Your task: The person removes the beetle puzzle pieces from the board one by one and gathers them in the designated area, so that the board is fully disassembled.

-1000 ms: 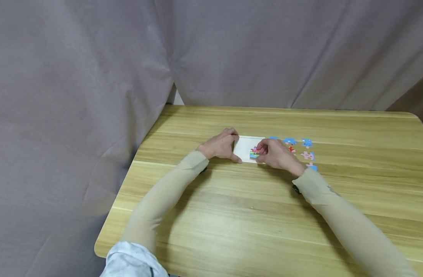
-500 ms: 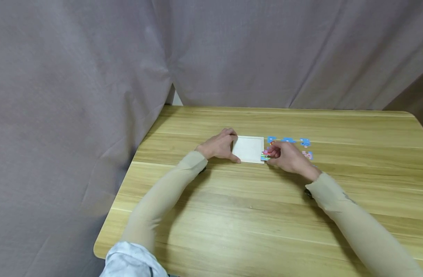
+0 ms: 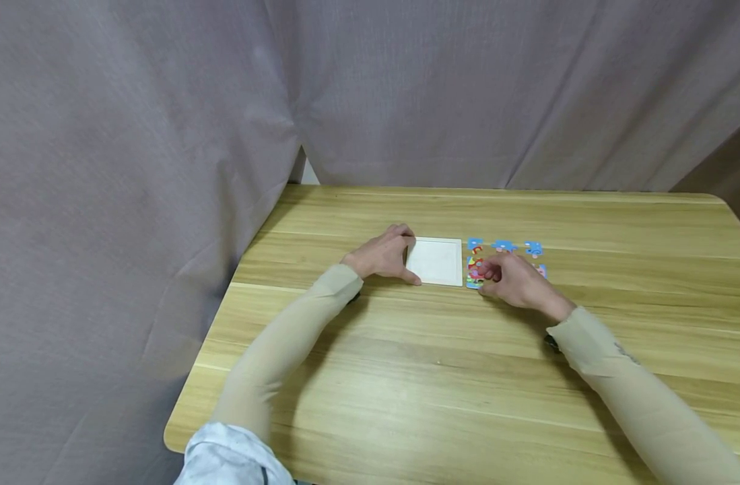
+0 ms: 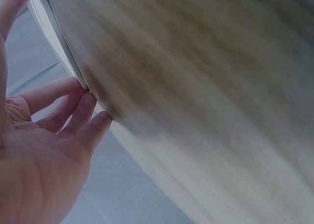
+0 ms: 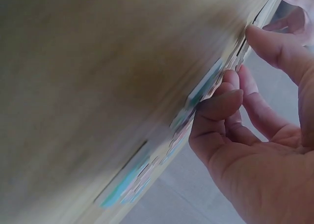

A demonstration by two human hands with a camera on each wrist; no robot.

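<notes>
A white puzzle tray (image 3: 433,261) with a raised rim lies flat on the table, its inside bare. My left hand (image 3: 382,255) grips its left side, thumb at the near corner and fingers at the far corner. The left wrist view shows those fingers (image 4: 81,103) against the tray's edge. Just right of the tray, my right hand (image 3: 518,281) pinches a colourful puzzle piece (image 3: 473,283) with thumb and fingers, low at the table. Further puzzle pieces lie around it, among them a blue piece (image 3: 475,243) beyond; my right hand hides some of them.
Along the far side of the group are two more blue pieces, a middle one (image 3: 503,245) and a right one (image 3: 533,248). The wooden table (image 3: 394,377) has its far edge against a grey curtain (image 3: 406,94).
From above the tray, my right hand has carried the puzzle piece rightward, out past the tray's rim to the other pieces. The left hand keeps its place on the tray.
</notes>
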